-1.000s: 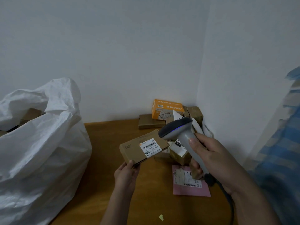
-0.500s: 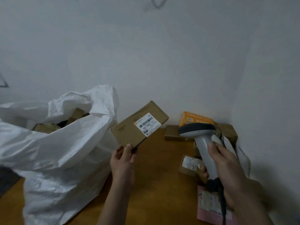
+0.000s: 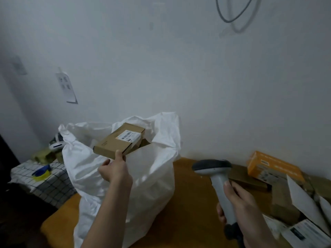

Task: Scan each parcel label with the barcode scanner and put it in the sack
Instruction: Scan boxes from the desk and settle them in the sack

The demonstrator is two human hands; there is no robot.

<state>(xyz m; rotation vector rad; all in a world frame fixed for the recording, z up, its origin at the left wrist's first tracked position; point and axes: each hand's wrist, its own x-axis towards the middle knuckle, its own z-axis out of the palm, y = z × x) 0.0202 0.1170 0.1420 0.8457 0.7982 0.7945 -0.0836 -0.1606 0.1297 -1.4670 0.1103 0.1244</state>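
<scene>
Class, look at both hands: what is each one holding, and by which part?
The left hand pinches the brown parcel by its near bottom corner, over the sack. The right hand grips the barcode scanner by its handle.

Label (image 3: pixel 128 136) print on the parcel (image 3: pixel 118 143) was too blurred to read. Sack (image 3: pixel 152 176) contents mostly hidden behind its wall. Scanner (image 3: pixel 217 181) cable cut off at bottom edge.

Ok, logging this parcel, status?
Left hand pinches box over sack mouth. Right hand grips scanner. Nothing in the way.
</scene>
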